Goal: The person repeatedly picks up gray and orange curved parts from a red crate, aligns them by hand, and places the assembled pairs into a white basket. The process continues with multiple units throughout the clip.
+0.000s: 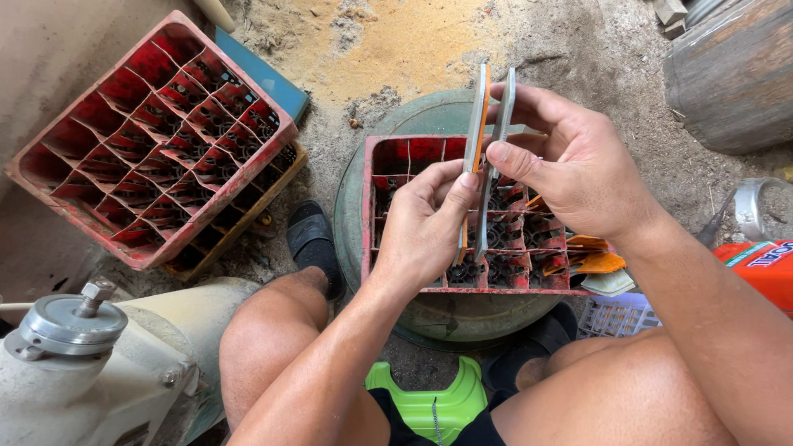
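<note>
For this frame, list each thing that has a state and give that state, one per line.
Left hand: gripping the orange-edged strip.
Right hand: gripping the grey strip.
Orange-edged strip: upright, held.
Grey strip: upright, held beside the other.
Front red crate: flat on a green drum, some cells holding orange pieces.
Left red crate: tilted, cells empty.

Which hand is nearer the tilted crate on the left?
Left. The left hand holds the strips on the side toward the tilted crate; the right hand grips them from the far side.
</note>
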